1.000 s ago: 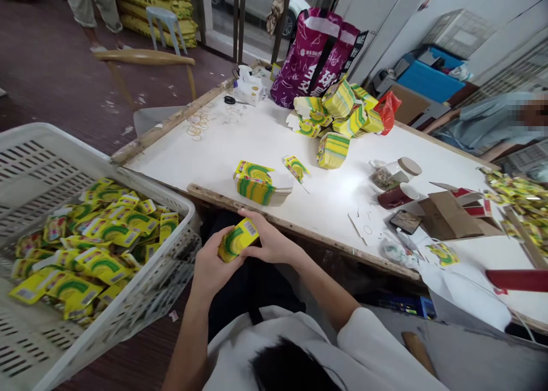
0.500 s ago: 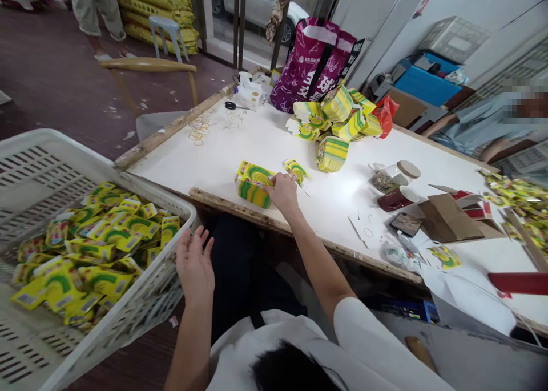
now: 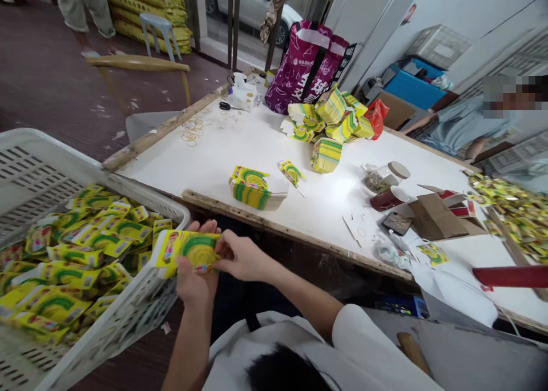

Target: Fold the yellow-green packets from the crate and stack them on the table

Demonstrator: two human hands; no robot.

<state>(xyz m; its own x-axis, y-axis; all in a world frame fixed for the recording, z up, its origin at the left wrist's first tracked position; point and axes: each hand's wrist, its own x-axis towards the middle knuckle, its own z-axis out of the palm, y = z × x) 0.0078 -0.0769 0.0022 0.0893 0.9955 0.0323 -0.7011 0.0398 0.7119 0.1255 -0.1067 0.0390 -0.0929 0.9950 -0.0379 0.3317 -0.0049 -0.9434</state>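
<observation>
A flat yellow-and-green carton blank (image 3: 185,251) is held in front of my lap, just past the rim of the white crate. My left hand (image 3: 193,281) grips it from below, fingers curled behind it. My right hand (image 3: 240,256) pinches its right end. On the white table's near edge lies a stack of the same flat blanks (image 3: 253,188), with one loose blank (image 3: 291,172) beside it. The white plastic crate (image 3: 29,168) at my left holds several folded yellow-green boxes (image 3: 81,254).
Bundles of blanks (image 3: 331,120) and a purple bag (image 3: 306,60) stand at the table's far side. A jar, a maroon cup (image 3: 387,198), a phone and cardboard pieces (image 3: 436,217) lie at right. Another person (image 3: 462,125) sits beyond the table. A wooden chair (image 3: 137,65) stands on the floor.
My right hand left the stack on the table with a fresh flat blank and came back to my lap. My left hand, open half a second ago, has closed on that blank.
</observation>
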